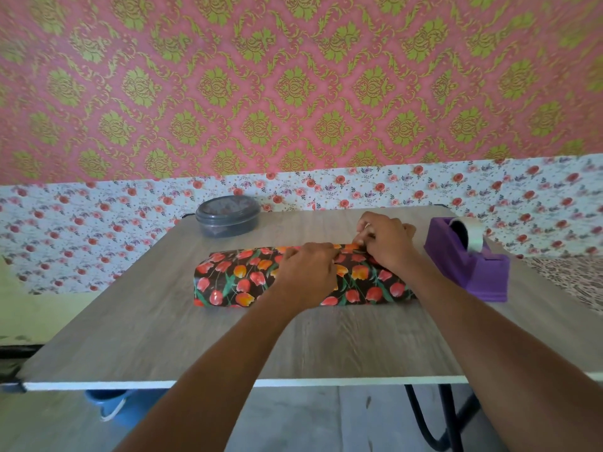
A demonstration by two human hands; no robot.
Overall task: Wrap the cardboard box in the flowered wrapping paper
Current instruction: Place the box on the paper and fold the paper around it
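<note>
at table centre, flowered wrapping paper (pixel 235 278) folded round the hidden cardboard box. holding the seam down with curled left hand (pixel 306 272); pinching the far edge at 12 o'clock with right hand (pixel 385 239). likely to spring open if released untaped; tape dispenser (pixel 470 259) at 3 o'clock.

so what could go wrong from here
1. The right hand pinches the wrapping paper at its far top edge while the left hand rests on it; letting go early could let the paper spring open.
2. The right forearm passes close to the tape dispenser and might knock it.
</note>
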